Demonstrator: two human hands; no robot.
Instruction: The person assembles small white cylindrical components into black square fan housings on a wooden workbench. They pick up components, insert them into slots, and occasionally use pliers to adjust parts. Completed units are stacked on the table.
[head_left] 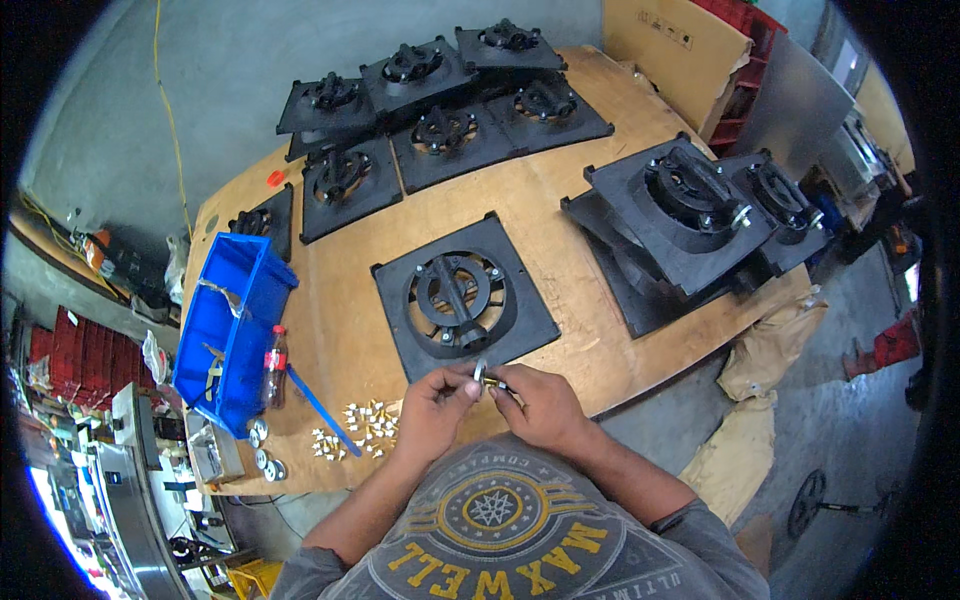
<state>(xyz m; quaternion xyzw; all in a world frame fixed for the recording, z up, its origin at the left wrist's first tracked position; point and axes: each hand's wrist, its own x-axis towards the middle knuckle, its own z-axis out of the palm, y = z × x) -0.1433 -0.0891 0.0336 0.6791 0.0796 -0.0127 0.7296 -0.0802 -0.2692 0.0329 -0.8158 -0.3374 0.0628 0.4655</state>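
Observation:
My left hand [445, 404] is closed with its fingertips on a small silver metal disc [480, 373], held on edge. Pinched in my right hand [541, 405] is a small brass-coloured fitting [493, 382], which meets the disc; whether the two are joined I cannot tell. Both hands are close together above the table's near edge. Just beyond them lies a black square cast-iron gas burner [497, 250] with a round ring and a crossbar. Several small white-and-brass fittings [372, 428] are scattered left of my left hand.
A blue bin [205, 320], a bottle with a red cap [275, 365] and a blue strip [322, 410] are at the left. Silver discs [270, 466] sit by the table corner. More black burners stand in stacks at the back [445, 135] and right [690, 210] of the wooden table [590, 330].

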